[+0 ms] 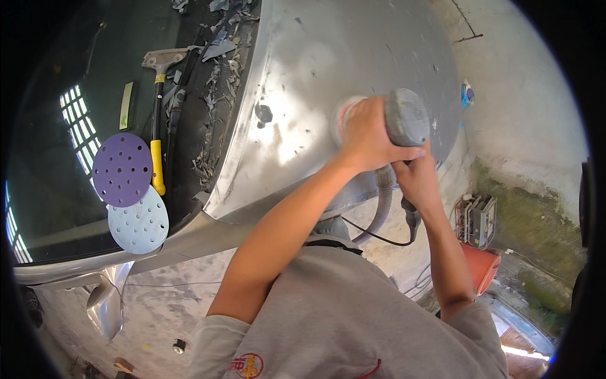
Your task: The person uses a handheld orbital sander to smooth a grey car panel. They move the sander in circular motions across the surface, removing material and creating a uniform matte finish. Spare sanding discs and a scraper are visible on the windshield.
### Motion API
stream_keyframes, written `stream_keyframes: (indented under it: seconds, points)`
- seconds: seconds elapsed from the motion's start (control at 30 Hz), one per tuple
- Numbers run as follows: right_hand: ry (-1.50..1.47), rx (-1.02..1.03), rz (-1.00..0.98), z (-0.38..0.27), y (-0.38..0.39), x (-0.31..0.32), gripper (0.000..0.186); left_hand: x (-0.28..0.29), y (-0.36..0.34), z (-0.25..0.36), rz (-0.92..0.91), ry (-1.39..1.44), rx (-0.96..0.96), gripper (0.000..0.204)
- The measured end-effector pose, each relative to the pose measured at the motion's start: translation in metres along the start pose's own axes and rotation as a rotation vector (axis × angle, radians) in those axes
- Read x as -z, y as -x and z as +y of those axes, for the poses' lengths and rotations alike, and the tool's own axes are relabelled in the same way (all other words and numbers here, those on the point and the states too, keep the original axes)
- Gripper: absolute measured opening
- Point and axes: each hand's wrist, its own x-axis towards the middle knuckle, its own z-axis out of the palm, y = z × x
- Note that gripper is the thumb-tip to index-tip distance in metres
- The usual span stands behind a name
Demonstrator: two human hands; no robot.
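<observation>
A grey power sander (408, 118) is at the silver car hood (303, 76), its pale round pad (344, 117) next to the metal. My left hand (367, 136) is wrapped over the sander's body, its thumb reaching toward my other hand. Closer to me, my right hand (413, 180) grips the sander's handle end. A ribbed grey hose (384, 196) and a black power cord (412, 230) hang below the hands. My left hand and the sander's body hide part of the pad.
On the windshield lie a purple sanding disc (123, 169), a pale blue one (140, 221) and a yellow-handled scraper (158, 126). Paint flakes (218, 50) litter the hood's rear edge. A side mirror (108, 303) juts out left; a red-orange bucket (481, 268) stands right.
</observation>
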Motion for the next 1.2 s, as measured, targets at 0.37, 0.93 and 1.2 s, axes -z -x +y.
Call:
stream_keyframes:
  seconds: [0.37,0.93,1.2]
  points:
    - [-0.088,0.254,-0.473,-0.094,0.047,-0.058,0.055,0.121,0.148,0.019,0.380,0.324,0.237,0.115]
    - [-0.057,-0.025,-0.143,0.011,0.034,0.009,0.064,-0.016,0.061,0.003,0.050,0.009,0.097,0.113]
    - [-0.015,0.050,-0.278,0.000,0.050,0.001,0.062,0.012,0.086,0.025,0.130,0.137,0.133,0.108]
